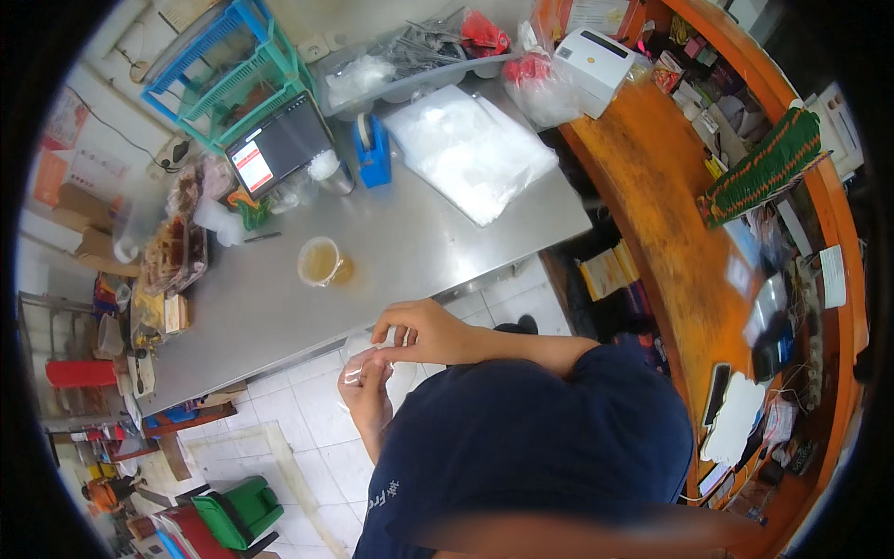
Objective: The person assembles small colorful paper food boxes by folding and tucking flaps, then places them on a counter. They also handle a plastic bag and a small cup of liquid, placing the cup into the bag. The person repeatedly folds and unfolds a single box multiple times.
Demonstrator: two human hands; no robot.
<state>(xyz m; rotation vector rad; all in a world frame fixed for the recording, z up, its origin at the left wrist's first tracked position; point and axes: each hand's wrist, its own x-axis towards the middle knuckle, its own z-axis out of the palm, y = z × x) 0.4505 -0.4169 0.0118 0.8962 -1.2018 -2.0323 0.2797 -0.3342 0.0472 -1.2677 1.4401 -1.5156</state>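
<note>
My left hand (366, 387) and my right hand (417, 333) meet in front of the steel table's near edge. Between them hangs a clear, thin plastic bag (401, 380), and the fingers of both hands are closed on it. Light glints off the film by my left fingertips. On the table just beyond my hands stands a clear plastic cup (320, 262) of pale yellow drink, apart from both hands.
The steel table (279, 326) carries a stack of clear plastic bags (475, 149), a blue tape dispenser (372, 154), a tablet (279, 140) and a metal cup (335, 177). A wooden counter (643, 177) curves along the right. A green bin (237, 512) stands lower left.
</note>
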